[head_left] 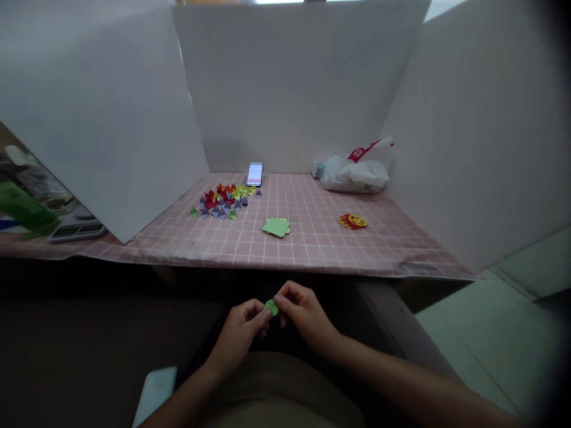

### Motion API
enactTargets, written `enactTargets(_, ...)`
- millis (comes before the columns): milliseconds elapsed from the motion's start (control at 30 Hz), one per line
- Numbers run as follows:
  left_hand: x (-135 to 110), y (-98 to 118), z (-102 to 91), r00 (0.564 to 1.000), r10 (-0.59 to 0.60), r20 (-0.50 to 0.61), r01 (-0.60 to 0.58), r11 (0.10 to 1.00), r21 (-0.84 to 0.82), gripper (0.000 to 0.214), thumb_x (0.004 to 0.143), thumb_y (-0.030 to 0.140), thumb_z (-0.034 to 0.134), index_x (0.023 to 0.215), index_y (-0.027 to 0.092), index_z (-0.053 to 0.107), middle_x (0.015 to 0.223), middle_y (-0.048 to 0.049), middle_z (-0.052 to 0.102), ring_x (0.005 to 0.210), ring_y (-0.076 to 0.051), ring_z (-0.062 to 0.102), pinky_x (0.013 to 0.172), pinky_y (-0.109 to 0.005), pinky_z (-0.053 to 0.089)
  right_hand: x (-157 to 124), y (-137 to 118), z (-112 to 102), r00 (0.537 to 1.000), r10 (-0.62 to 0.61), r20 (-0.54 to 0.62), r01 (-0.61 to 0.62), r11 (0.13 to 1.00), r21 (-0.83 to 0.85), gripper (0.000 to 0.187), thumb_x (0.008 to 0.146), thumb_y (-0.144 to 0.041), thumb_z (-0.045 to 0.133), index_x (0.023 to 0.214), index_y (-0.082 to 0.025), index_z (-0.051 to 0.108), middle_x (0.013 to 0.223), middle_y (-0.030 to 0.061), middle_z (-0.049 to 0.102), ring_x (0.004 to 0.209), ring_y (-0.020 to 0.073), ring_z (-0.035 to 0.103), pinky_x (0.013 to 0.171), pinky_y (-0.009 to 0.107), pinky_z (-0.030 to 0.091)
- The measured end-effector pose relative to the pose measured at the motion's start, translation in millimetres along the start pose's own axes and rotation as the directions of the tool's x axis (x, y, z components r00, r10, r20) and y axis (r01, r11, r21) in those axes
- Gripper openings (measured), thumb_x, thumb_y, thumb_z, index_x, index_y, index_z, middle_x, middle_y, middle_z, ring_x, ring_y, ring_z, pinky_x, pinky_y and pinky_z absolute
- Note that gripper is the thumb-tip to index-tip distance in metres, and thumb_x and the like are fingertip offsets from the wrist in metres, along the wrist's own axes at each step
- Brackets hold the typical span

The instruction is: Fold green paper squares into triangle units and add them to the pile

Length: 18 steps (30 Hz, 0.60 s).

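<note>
My left hand and my right hand meet below the table's front edge, over my lap. Both pinch a small folded green paper piece between their fingertips. On the pink checked tablecloth lies a small stack of green paper squares near the middle. A cluster of several folded paper triangles in red, orange, yellow, purple and green sits at the back left.
A phone with a lit screen leans at the back. A white plastic bag lies at the back right, a red and yellow paper shape in front of it. White boards wall in the table. Clutter lies far left.
</note>
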State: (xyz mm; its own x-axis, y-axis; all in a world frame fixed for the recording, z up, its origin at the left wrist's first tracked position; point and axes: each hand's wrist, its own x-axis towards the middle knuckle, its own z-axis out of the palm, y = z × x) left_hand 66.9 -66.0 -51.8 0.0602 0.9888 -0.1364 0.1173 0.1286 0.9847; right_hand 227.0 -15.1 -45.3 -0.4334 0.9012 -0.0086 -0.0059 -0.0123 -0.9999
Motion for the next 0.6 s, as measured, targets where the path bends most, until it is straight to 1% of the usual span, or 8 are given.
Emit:
enactTargets(33,-0.4,-2.1,-1.1,1.0,0.018,0.008,-0.019,0.998,0.055,0.032,0.085,0.043,0.057,0.067,0.016,0.056,0.059,0.0031,0.05,0.057,-0.012,0.043,0.057,-0.024,0.033,-0.7,1.6,-1.1,0.999,0.019,0.028,-0.019,1.0,-0.011,0.019,0.083,-0.03,0.06,0.073,-0.016,0.054,0.059,-0.0041,0.055,0.046,0.0076,0.048,0.047,0.02,0.036)
enactTargets(100,-0.7,-7.0,-2.0,0.998,0.026,0.064,-0.035,0.99,0.138,0.033,0.085,0.043,0.056,0.066,0.016,0.054,0.059,0.0037,0.047,0.058,-0.012,0.04,0.056,-0.024,0.031,-3.1,5.2,-3.5,0.991,0.071,0.112,-0.064,0.996,-0.06,0.012,0.08,-0.027,0.06,0.079,-0.015,0.057,0.061,-0.0044,0.055,0.045,0.0074,0.049,0.045,0.019,0.036)
enactTargets(167,-0.2,-12.1,-0.5,0.987,0.014,0.158,-0.041,0.984,0.171,0.033,0.084,0.044,0.056,0.068,0.015,0.057,0.06,0.0031,0.048,0.059,-0.013,0.041,0.057,-0.025,0.031,-7.1,9.0,-6.1,0.97,0.163,0.181,-0.138,0.98,-0.143,0.013,0.079,-0.026,0.061,0.081,-0.014,0.06,0.06,-0.0041,0.056,0.043,0.0071,0.048,0.042,0.018,0.034)
enactTargets(233,0.7,-16.7,2.5,0.97,0.008,0.243,-0.056,0.98,0.19,0.028,0.082,0.04,0.057,0.073,0.014,0.062,0.067,0.0008,0.053,0.066,-0.014,0.045,0.062,-0.025,0.034,-11.7,12.4,-8.6,0.962,0.223,0.159,-0.185,0.957,-0.224,0.009,0.075,-0.022,0.063,0.077,-0.014,0.061,0.058,-0.0039,0.056,0.041,0.0066,0.046,0.04,0.017,0.033)
enactTargets(300,1.8,-20.9,5.3,0.969,-0.012,0.248,-0.041,0.977,0.21,0.027,0.079,0.04,0.058,0.072,0.014,0.061,0.067,0.0004,0.054,0.066,-0.015,0.046,0.063,-0.025,0.035,-15.6,14.9,-10.6,0.945,0.276,0.174,-0.218,0.931,-0.293,0.004,0.074,-0.016,0.059,0.071,-0.014,0.061,0.052,-0.0045,0.054,0.038,0.0065,0.045,0.037,0.016,0.029)
enactTargets(400,3.0,-28.5,6.5,0.975,-0.033,0.218,-0.022,0.969,0.244,0.033,0.078,0.047,0.059,0.068,0.016,0.057,0.066,0.0007,0.053,0.066,-0.015,0.046,0.062,-0.025,0.034,-17.2,17.5,-11.7,0.918,0.344,0.198,-0.279,0.914,-0.295,0.01,0.076,-0.015,0.054,0.067,-0.015,0.057,0.047,-0.0058,0.052,0.033,0.0059,0.042,0.034,0.016,0.027)
enactTargets(533,3.5,-40.3,4.2,0.982,-0.032,0.185,-0.008,0.977,0.213,0.046,0.082,0.061,0.049,0.067,0.017,0.053,0.06,0.0018,0.048,0.06,-0.015,0.044,0.058,-0.026,0.033,-12.8,21.3,-9.0,0.908,0.362,0.209,-0.31,0.919,-0.245,0.012,0.077,-0.015,0.051,0.065,-0.017,0.054,0.045,-0.0064,0.053,0.03,0.0059,0.041,0.033,0.015,0.027)
enactTargets(600,3.8,-45.2,3.3,0.985,-0.026,0.168,-0.011,0.977,0.215,0.05,0.081,0.066,0.047,0.065,0.018,0.051,0.057,0.0026,0.046,0.057,-0.015,0.042,0.057,-0.026,0.033,-10.3,23.8,-6.6,0.897,0.385,0.217,-0.338,0.914,-0.224,0.011,0.077,-0.015,0.05,0.066,-0.017,0.053,0.044,-0.0068,0.053,0.029,0.0062,0.041,0.034,0.016,0.027)
